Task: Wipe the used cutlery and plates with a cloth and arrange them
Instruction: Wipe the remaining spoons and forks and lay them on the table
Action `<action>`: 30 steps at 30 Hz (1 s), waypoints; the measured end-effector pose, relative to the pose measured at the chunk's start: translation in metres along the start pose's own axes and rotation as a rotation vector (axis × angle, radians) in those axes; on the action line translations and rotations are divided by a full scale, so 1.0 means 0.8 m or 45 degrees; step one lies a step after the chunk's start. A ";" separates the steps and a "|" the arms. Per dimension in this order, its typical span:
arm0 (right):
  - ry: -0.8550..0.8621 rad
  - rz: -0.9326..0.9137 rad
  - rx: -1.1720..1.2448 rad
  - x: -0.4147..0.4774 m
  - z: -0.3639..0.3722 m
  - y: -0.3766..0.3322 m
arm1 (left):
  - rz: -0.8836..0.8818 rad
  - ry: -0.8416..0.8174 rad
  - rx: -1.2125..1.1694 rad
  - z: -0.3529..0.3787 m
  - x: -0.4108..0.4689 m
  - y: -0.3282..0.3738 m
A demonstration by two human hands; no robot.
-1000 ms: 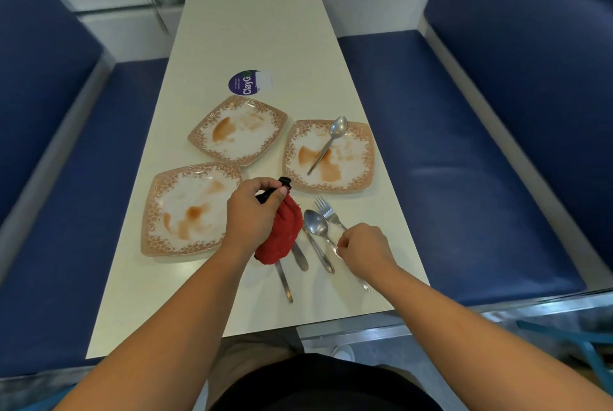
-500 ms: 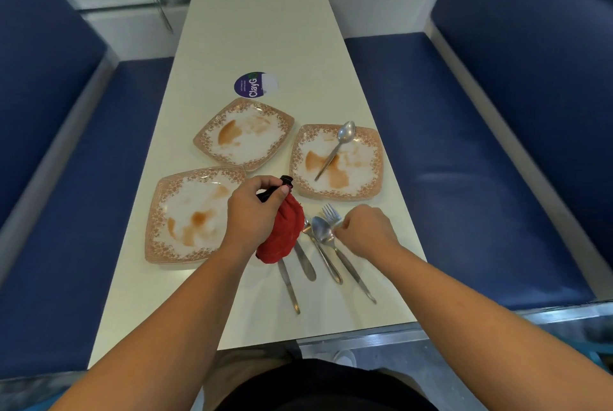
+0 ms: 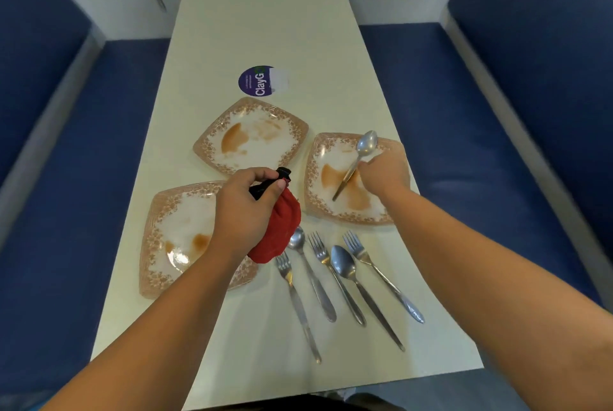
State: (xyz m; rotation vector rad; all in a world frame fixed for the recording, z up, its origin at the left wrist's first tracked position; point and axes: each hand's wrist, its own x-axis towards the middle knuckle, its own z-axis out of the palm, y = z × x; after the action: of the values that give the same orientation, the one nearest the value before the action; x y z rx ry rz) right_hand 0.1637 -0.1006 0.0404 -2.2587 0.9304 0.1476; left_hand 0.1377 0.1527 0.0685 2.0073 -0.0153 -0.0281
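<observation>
Three square, brown-patterned plates with orange smears lie on the table: a left plate [image 3: 156,211], a far plate [image 3: 207,145] and a right plate [image 3: 316,153]. A spoon [image 3: 366,143] lies across the right plate. My right hand [image 3: 386,175] is over that plate, its curled fingers pinching the spoon's handle. Between the left and right plates, my left hand [image 3: 245,211] grips a bunched red cloth [image 3: 282,228] with a black end. Several forks and spoons [image 3: 343,261] lie side by side on the table just in front of the cloth.
The long pale table [image 3: 265,12] carries a round purple sticker [image 3: 258,81] beyond the plates. Blue padded benches run along the left [image 3: 83,178] and the right [image 3: 481,145]. The table's near edge is just below the cutlery handles.
My right hand left the cutlery row near the front edge and moved up to the spoon on the right plate. My left hand kept hold of the red cloth in about the same place.
</observation>
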 end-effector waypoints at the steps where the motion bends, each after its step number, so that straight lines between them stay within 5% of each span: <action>1: 0.006 0.025 0.002 0.011 0.001 -0.004 | -0.006 -0.005 -0.004 -0.002 0.005 -0.003; 16: -0.221 0.342 0.257 0.073 0.013 -0.026 | -0.150 -0.114 -0.216 0.007 0.038 -0.013; 30: -0.004 0.075 0.863 0.030 -0.006 -0.009 | -0.091 -0.171 -0.122 0.017 0.030 -0.002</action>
State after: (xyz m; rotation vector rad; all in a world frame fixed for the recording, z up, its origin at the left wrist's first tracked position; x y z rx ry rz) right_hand 0.1856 -0.1138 0.0399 -1.6052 0.8789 -0.1256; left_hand 0.1614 0.1405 0.0610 1.9067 -0.0278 -0.2056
